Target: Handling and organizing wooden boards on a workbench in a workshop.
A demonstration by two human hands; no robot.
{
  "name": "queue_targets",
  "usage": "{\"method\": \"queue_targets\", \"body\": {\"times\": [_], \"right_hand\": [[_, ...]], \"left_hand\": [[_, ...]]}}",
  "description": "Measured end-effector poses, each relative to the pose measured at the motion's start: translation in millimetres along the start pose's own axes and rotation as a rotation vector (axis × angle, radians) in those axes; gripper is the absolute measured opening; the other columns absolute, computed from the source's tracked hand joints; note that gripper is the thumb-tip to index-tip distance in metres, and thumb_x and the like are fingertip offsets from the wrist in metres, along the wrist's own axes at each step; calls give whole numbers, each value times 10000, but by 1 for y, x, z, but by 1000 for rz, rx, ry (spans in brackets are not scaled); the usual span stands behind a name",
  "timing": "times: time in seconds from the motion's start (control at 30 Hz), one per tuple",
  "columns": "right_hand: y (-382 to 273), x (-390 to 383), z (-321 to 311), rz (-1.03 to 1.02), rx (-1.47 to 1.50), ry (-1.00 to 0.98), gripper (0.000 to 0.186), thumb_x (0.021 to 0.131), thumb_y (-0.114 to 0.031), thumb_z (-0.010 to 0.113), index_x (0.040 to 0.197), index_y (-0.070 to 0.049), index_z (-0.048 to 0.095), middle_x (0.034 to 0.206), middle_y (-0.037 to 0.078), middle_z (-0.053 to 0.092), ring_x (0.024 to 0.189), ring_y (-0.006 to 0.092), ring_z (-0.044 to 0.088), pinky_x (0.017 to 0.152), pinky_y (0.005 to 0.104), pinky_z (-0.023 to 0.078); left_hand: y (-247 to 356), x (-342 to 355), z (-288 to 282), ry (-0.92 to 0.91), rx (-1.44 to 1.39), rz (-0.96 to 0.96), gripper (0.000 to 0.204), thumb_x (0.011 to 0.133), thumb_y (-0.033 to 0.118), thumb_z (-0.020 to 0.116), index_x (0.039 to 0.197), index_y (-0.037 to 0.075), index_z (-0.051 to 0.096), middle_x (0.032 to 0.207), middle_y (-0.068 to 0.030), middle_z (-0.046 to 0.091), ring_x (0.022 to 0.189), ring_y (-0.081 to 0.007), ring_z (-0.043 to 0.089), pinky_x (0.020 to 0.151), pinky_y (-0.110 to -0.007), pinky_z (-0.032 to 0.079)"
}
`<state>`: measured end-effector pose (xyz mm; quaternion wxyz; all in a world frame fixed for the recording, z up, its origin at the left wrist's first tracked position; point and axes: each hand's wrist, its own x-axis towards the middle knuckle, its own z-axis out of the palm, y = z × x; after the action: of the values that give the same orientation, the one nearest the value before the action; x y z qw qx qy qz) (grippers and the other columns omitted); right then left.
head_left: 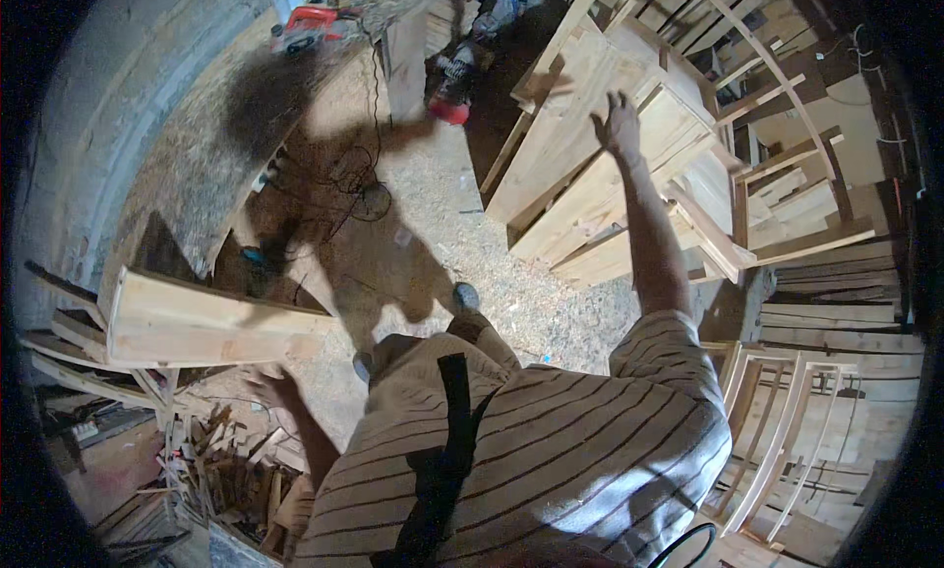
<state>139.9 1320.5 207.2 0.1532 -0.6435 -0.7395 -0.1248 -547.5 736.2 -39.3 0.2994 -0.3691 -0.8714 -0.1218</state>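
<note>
My right hand (619,125) reaches forward to a stack of pale wooden boards (556,170) at the upper right, its fingers spread over the boards' upper part; I cannot tell whether it touches them. My left hand (275,389) hangs at the lower left with fingers apart and nothing in it, just below the end of a wide pale wooden board (206,322). My striped shirt and a black strap fill the lower middle, and my feet stand on a dusty floor strewn with shavings.
A dusty workbench (197,175) runs along the left wall. A cord (369,199) lies coiled ahead, near a red tool (447,106). Offcuts (226,465) are piled at the lower left. Wooden frames (787,411) and stacked timber (826,307) stand at the right.
</note>
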Motion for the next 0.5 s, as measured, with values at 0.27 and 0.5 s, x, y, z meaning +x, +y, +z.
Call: {"method": "queue_targets", "body": {"times": [0.27,0.5], "right_hand": [[86,144,22,75,-248,-218,649,926,-475,628,1415,-82,461,1467,222,489,1381,427,427,1109,611,350],[36,82,-3,-359,-6,-215,422,946,-490,624,1139,-115,605,951,236,700,884,454,673,704,572,505]], "left_hand": [[124,-242,-81,-1366,-390,-468,589,877,534,679,1225,59,686,1394,-307,536,1201,-433,590,953,-539,513],[112,-266,-118,-1547,-151,-849,482,905,479,659,1102,47,742,1241,-250,671,1112,-381,655,916,-503,527]]}}
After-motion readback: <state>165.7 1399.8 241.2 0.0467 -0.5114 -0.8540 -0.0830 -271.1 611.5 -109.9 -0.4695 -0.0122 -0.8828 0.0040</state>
